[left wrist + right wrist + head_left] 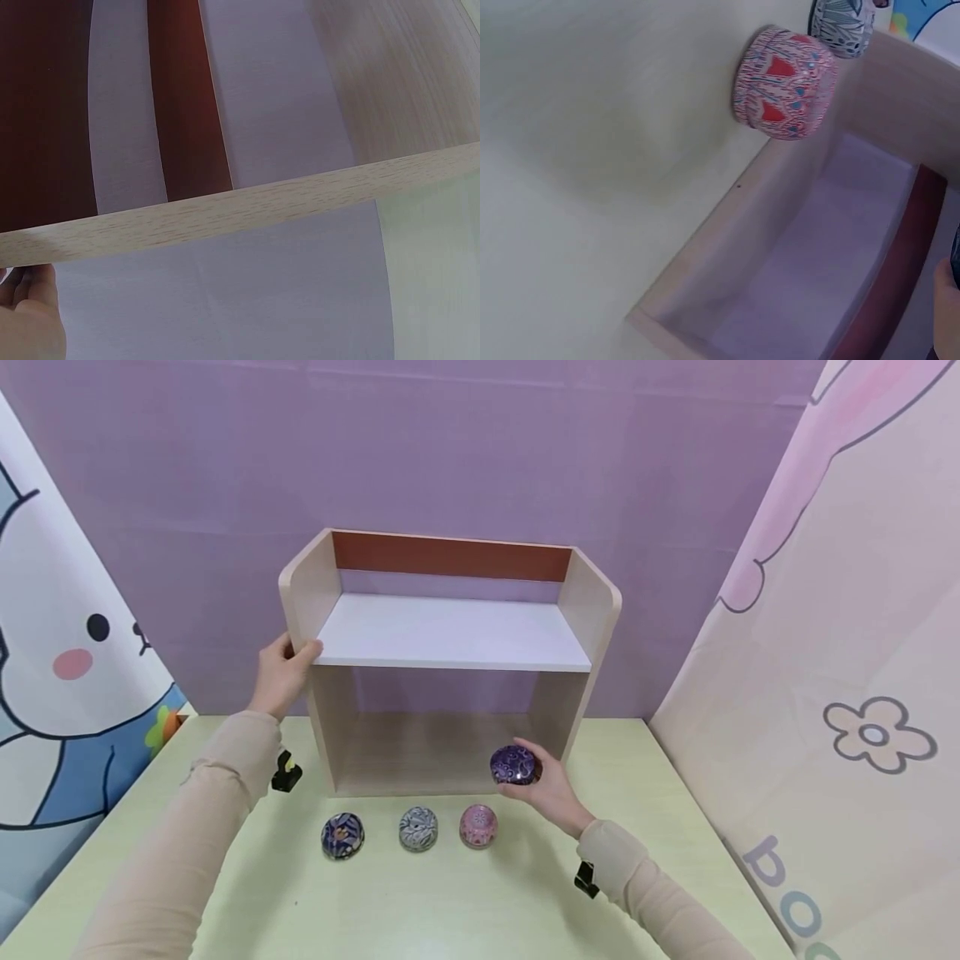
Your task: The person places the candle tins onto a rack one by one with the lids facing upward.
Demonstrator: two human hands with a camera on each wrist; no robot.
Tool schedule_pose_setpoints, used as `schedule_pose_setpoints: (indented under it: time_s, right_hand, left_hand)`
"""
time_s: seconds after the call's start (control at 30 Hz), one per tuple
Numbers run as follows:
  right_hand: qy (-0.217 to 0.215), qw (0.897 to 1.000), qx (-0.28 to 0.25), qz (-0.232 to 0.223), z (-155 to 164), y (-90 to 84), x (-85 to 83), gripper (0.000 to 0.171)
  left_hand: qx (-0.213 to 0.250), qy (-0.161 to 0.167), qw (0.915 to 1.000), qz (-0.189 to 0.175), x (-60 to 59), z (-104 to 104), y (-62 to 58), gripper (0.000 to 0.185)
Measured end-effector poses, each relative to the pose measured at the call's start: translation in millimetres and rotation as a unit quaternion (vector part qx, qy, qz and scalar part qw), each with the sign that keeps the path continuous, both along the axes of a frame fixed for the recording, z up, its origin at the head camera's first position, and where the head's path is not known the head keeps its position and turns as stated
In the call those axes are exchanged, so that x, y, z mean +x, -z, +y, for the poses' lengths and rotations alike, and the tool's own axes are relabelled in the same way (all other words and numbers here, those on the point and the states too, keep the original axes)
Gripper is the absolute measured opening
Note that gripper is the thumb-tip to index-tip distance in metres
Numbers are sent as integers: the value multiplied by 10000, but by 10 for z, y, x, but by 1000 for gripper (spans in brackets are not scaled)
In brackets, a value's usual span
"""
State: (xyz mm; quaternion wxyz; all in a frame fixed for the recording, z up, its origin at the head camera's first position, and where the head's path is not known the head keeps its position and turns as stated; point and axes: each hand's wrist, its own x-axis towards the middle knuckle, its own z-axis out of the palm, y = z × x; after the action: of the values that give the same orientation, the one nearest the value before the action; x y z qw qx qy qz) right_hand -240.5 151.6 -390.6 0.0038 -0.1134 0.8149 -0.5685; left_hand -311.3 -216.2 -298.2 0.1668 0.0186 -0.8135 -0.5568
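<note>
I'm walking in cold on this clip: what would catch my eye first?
A wooden shelf unit stands mid-table, the left hand gripping its left side panel. At the lower compartment's right front, the right hand holds a round purple tin. Three more tins sit in a row before the shelf: dark blue, grey, pink.

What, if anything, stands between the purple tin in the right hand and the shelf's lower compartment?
Nothing visible. The right hand holds the purple tin at the open front of the shelf; the lower compartment behind it looks bare. The three other tins sit in front, out of the way.
</note>
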Motion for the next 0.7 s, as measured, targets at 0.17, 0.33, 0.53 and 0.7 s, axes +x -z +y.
schedule_pose_setpoints:
  time_s: [0.17,0.33,0.53,0.7]
  right_hand:
    - [42,9999,115,57,-59,-111,8,71]
    - [-26,10000,91,4,-96,-162,-47,70]
    - [-130,9999,97,16,-84,-112,-196,72]
    - [-266,9990,231,286,-113,-226,-242,72]
  left_hand:
    - [16,13,10000,18,-21,-3,7,59]
    - [-15,-37,10000,35,-18,-15,8,58]
    - [-112,-69,9999,62,-14,-8,10,57]
    - [-86,-28,10000,33,-23,-8,14,58]
